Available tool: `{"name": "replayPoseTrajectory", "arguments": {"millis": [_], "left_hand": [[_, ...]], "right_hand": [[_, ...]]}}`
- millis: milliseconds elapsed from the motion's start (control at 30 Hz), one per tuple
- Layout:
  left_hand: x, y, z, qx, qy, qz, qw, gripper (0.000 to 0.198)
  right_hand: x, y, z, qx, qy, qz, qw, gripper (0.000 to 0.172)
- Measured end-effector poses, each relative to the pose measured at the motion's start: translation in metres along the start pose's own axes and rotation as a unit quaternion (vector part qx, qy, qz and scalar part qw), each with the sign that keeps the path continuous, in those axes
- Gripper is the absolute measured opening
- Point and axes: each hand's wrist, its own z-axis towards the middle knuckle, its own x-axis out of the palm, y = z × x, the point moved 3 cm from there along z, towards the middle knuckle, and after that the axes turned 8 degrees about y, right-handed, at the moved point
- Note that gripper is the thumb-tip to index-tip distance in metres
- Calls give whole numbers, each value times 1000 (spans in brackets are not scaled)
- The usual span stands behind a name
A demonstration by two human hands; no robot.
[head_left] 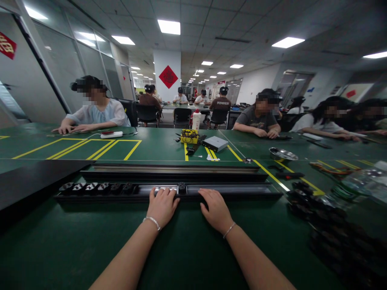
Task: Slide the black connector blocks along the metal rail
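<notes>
A long black channel (242, 196) lies across the green table in front of me. Several small black and silver modules (103, 187) sit in its left part, and one lone black module (182, 187) is between my hands. My left hand (162, 205) rests on the channel left of that module, fingers spread on a shiny strip. To the module's right, my right hand (215, 207) touches the channel with its fingers apart. Neither hand holds anything that I can see. Behind runs a second long dark profile (175, 169).
Black parts (341, 229) are piled at the right, near a clear plastic bottle (347, 187) and a metal bowl (283, 154). A dark panel (33, 181) lies at the left. Farther back are a yellow basket (189, 137), a grey box (215, 143) and seated people.
</notes>
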Motion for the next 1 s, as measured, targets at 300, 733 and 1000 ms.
{"name": "replayPoseTrajectory", "arguments": {"millis": [300, 733, 1000], "left_hand": [[0, 0, 0, -8, -3, 7, 1000, 30], [1, 0, 0, -17, 7, 2, 1000, 31], [1, -2, 0, -15, 0, 8, 1000, 33]], "right_hand": [[1, 0, -2, -5, 3, 0, 1000, 42], [2, 1, -2, 3, 7, -19, 1000, 43], [0, 2, -2, 8, 11, -16, 1000, 43]]}}
